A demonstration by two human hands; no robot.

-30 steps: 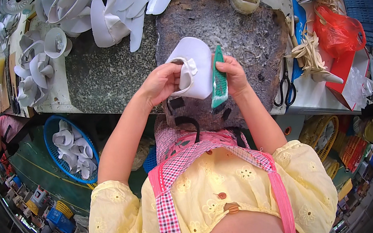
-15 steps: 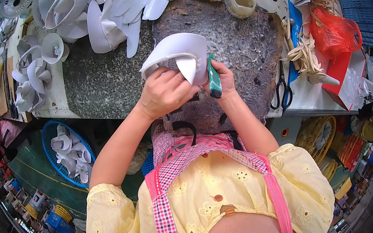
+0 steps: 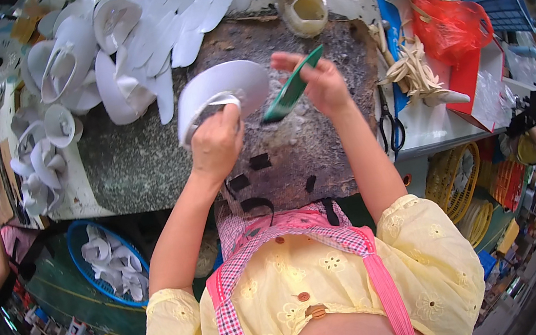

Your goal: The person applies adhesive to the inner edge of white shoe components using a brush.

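In front of me my left hand (image 3: 215,144) is closed on the near edge of a curved white shoe upper (image 3: 229,82), with a folded flap beside the fingers. My right hand (image 3: 321,84) holds a flat green tool (image 3: 293,88), dark at its lower tip. The tool slants between the fingers and the thumb, just to the right of the upper and apart from it. Some fingers of that hand are stretched out and a little blurred. Beneath both hands lies a worn, glue-stained board (image 3: 339,137).
White sole-shaped sheets (image 3: 205,12) and more white uppers (image 3: 62,66) heap at the back left. A yellowish glue-crusted pot (image 3: 306,15) stands behind the board. To the right are black scissors (image 3: 390,126), beige strips (image 3: 415,68) and a red bag (image 3: 450,25). A blue basket (image 3: 75,256) sits low left.
My right hand has moved up and away from the upper, and the green tool now tilts outward. The left hand has shifted left with the upper, which has turned. The whole view has shifted slightly.
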